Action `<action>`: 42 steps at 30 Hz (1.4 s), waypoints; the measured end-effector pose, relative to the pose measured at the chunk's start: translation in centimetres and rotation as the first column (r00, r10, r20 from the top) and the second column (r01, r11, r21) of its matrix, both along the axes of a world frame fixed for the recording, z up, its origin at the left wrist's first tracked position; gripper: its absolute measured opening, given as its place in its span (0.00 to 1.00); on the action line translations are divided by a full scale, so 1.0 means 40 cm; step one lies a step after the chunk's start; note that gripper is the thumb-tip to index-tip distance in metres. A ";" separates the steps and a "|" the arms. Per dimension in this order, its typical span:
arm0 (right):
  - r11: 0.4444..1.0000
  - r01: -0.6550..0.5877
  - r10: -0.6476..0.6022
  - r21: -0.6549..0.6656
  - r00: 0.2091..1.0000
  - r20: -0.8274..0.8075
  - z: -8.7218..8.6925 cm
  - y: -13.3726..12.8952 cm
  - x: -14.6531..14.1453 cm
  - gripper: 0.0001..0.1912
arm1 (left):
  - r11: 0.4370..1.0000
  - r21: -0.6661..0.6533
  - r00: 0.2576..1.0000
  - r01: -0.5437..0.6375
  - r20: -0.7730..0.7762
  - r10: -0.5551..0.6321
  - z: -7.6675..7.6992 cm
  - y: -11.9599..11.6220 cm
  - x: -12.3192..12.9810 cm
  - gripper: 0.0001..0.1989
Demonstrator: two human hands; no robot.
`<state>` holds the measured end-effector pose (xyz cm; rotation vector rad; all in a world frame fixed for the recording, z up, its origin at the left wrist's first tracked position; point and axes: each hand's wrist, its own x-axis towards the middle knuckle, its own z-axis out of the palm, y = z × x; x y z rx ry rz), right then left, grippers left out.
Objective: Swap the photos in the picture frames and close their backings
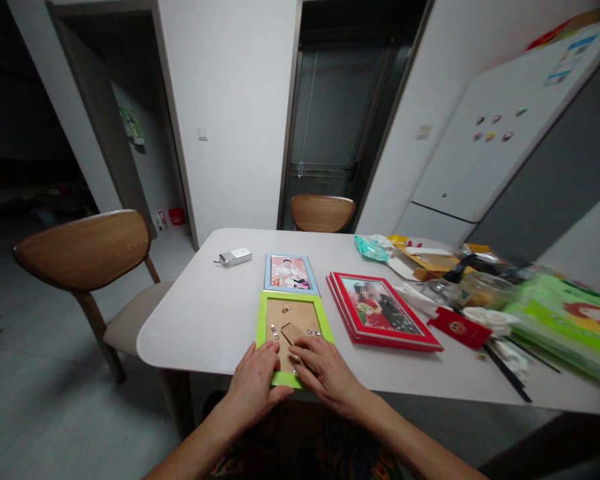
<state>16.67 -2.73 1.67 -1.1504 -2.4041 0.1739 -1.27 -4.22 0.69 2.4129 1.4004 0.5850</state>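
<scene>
A green picture frame (261, 327) lies back side up at the table's near edge, its brown backing board (300, 313) showing. Several small metal clips (274, 331) and a dark bent strip (286, 333) are on the board. My left hand (254, 379) grips the lower left corner of the frame, thumb at the near edge. Over the lower right part sits my right hand (327, 373), fingers curled and pressed together by a small shiny piece; what they hold is mostly hidden. Touching the far edge is a blue picture frame (293, 291) with a photo facing up.
Red picture frames (350, 323) are stacked to the right. Beyond them lie a red envelope (460, 328), a plastic tub (485, 290), dark strips (507, 373) and a green package (570, 320). A silver-white device (235, 257) is at the far left of the white table (195, 313).
</scene>
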 end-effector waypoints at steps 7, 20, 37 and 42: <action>0.990 0.137 -0.134 -0.023 0.986 0.098 -0.003 0.098 -0.078 0.11 | 1.000 -0.008 0.999 0.025 0.040 -0.025 -0.004 0.006 -0.014 0.17; 1.000 -0.008 0.004 0.009 0.937 0.348 0.010 0.105 -0.095 0.12 | 0.999 0.012 0.996 0.046 0.070 -0.047 -0.004 0.010 -0.018 0.20; 0.882 0.425 -0.436 -0.203 0.900 -0.006 -0.026 0.307 -0.074 0.12 | 1.000 0.004 0.999 -0.001 0.044 0.000 -0.003 0.004 -0.015 0.25; 0.932 0.273 -0.292 -0.240 0.955 -0.045 -0.014 0.301 -0.055 0.11 | 1.000 0.006 0.999 0.003 0.037 -0.003 -0.015 0.002 -0.019 0.27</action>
